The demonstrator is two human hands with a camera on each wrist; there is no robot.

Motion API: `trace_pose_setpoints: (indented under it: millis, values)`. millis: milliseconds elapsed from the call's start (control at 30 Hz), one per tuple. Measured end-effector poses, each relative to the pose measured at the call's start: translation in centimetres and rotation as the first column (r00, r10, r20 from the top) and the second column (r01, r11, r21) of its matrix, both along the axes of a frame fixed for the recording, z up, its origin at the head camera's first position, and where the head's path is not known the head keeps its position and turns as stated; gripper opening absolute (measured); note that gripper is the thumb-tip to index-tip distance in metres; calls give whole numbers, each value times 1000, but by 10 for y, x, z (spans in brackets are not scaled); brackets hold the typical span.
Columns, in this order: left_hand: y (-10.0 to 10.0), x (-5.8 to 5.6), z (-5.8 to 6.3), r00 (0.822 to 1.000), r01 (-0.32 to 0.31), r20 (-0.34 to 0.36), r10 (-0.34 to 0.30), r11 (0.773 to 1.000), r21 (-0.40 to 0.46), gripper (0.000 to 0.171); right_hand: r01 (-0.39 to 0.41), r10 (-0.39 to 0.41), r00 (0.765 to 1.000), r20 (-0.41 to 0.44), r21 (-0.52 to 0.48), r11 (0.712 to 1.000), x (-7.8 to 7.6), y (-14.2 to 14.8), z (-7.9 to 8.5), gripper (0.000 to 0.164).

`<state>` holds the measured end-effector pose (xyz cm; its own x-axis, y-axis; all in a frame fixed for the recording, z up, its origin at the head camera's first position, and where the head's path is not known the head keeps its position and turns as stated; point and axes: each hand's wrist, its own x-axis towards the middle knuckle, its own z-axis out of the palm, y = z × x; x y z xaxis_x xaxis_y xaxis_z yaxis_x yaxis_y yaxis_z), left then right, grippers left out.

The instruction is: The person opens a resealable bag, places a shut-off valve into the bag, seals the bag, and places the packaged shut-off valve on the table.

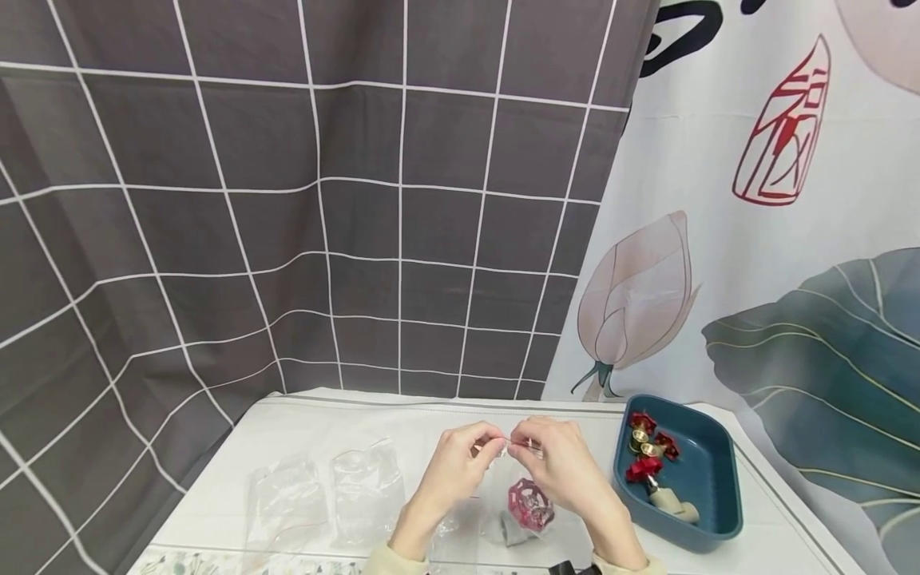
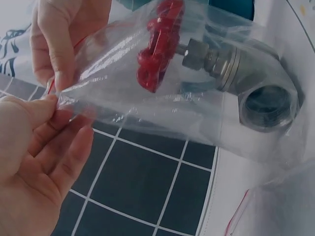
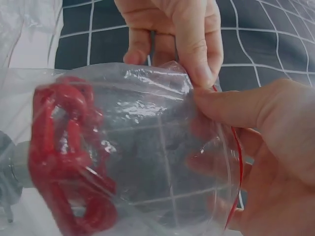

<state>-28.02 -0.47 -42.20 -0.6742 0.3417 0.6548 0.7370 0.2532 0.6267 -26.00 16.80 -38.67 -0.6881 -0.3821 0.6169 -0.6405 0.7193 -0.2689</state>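
A clear zip bag [image 3: 147,113] with a red line along its mouth hangs between both hands. Inside it is a valve [image 2: 236,69] with a grey metal body and a red handwheel [image 2: 160,46]. My left hand [image 1: 456,463] pinches the bag's mouth between thumb and forefinger. Close beside it, my right hand [image 1: 564,463] pinches the same edge, the two thumbs almost meeting in the right wrist view. In that view the right hand's other fingers show through the plastic, behind the bag. The valve's handwheel sits below the hands in the head view.
On the right of the white table [image 1: 316,415] stands a blue tray [image 1: 707,471] with several red-handled valves in it. Two clear bags, one farther left [image 1: 287,495] and one nearer the middle [image 1: 368,491], lie flat on the left side. A grey gridded curtain [image 1: 359,224] hangs behind.
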Motion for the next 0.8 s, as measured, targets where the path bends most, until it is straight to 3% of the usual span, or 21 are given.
trace_pose_setpoints:
  millis: [67, 267, 567, 800]
  values:
    - [0, 4, 5, 1000, -10, -4, 10, 1000, 10, 12, 26, -26, 1000, 10, 11, 1000, 0, -1, 0, 13]
    - [-2, 19, 24, 992, 21, 122, -31, 997, 78, 10, 59, -60, 995, 82, 12, 998, 1, -1, 1, 14]
    - [-2, 1, 2, 995, 8, 103, -9, 1000, 5, 14, 8, -4, 998, 68, -61, 998, -1, 2, 0, 14]
    - [-3, 0, 2, 994, 8, 113, -9, 1000, 11, 12, -21, 35, 991, 130, -106, 994, -1, 3, 0, 16]
